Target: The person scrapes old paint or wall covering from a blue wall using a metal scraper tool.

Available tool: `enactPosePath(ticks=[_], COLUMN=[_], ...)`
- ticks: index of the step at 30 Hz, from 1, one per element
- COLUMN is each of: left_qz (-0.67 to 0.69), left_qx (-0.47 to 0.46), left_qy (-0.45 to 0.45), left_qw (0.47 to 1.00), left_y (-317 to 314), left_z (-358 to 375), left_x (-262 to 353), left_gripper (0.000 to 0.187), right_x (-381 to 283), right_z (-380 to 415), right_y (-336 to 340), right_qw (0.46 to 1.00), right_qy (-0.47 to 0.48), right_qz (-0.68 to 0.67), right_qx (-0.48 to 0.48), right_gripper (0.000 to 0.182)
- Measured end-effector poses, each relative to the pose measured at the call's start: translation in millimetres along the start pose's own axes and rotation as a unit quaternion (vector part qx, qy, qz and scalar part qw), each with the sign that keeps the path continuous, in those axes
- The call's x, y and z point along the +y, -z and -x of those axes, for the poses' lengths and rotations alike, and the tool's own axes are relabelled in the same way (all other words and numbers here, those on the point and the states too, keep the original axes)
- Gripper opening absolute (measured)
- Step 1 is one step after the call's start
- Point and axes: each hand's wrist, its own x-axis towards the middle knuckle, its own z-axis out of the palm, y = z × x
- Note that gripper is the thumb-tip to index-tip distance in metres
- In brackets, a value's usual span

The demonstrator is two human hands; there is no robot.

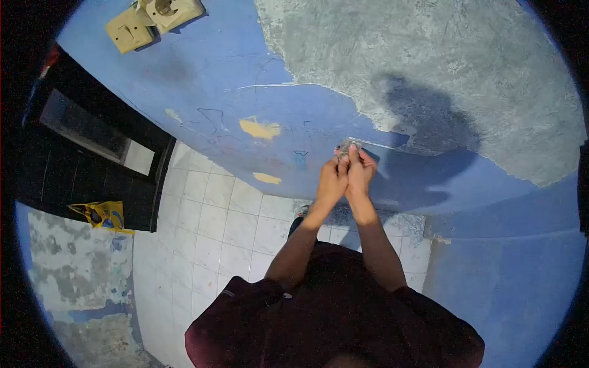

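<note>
Both arms reach out to the blue painted wall (294, 116). My left hand (332, 183) and my right hand (360, 174) are close together, fingers closed round a small flat grey scraper (345, 149). The thumbs press on its near face, and the fingers partly hide it. Its far edge is at the wall, just below the border of a large bare grey plaster patch (343, 49). A thin pale line of lifted paint runs right from there along the blue. The shadow of my head and arms falls across plaster and paint.
At the upper left, a cream switch and socket (129, 29) are fixed to the wall. A dark door (92, 141) stands at left, with a yellow plastic bag (104, 214) by it. White floor tiles (227, 214) lie below; another blue wall (503, 276) meets the corner at right.
</note>
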Motion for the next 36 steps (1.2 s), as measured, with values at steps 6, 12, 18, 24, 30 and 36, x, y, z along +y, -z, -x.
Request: enactPosePath(ticks=[6,12,18,24,30,36], left_qz=[0.065,0.016,-0.139,-0.158,0.103,0.098], left_qx=[0.034,-0.005,-0.017,-0.005,-0.085,-0.071], left_qy=[-0.007,-0.027,-0.100,-0.144,0.058,0.033], left_qw=[0.997,0.999,0.985,0.977,0.989,0.992], left_y=[-26,-6,11,20,5,-23], left_z=[2,-2,-6,-5,6,8], left_x=[-5,-4,-5,-20,5,-4], left_gripper=[0.036,0.033,0.032,0.031,0.033,0.031], right_x=[-14,-7,-1,-10,-43,-21], right_z=[-6,2,1,4,26,3], right_y=[12,1,28,77,18,39], right_qw=[0.996,0.999,0.994,0.903,0.993,0.992], right_qy=[0.048,0.046,0.045,0.002,-0.026,-0.030], right_qz=[0.075,0.021,0.096,0.418,0.085,0.109], right_qx=[-0.028,-0.020,-0.029,-0.094,-0.073,-0.057], right_gripper=[0.019,0.020,0.025,0.029,0.028,0.024])
